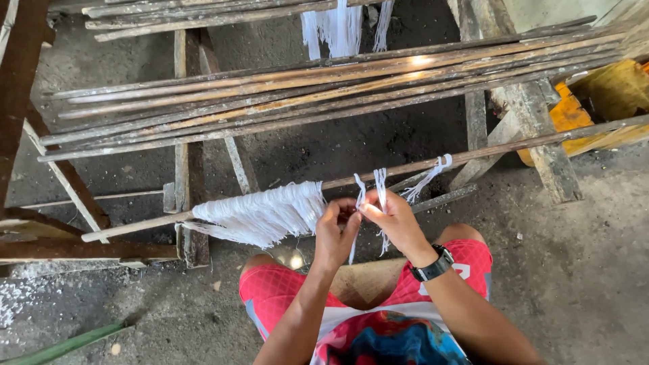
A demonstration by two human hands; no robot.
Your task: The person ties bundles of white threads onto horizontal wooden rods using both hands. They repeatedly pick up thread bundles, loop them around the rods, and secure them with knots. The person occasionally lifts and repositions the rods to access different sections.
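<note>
Both hands (pixel 368 226) pinch limp white strings (pixel 380 186) on wood rod (pixel 473 155).

The left hand's (pixel 336 233) fingers hide the strands' (pixel 370 196) knot, and the rod (pixel 473 154) runs off the right edge.

White thread strands (pixel 380 196): thin, limp, pinched upright at frame centre, loose ends hanging below; looped over long wooden rod (pixel 270 197), slanting from lower left to upper right. Dense bundle of tied white threads (pixel 260 215) on rod, left of centre, fringe drooping. 1 small knotted tuft (pixel 433 172) right of centre
</note>
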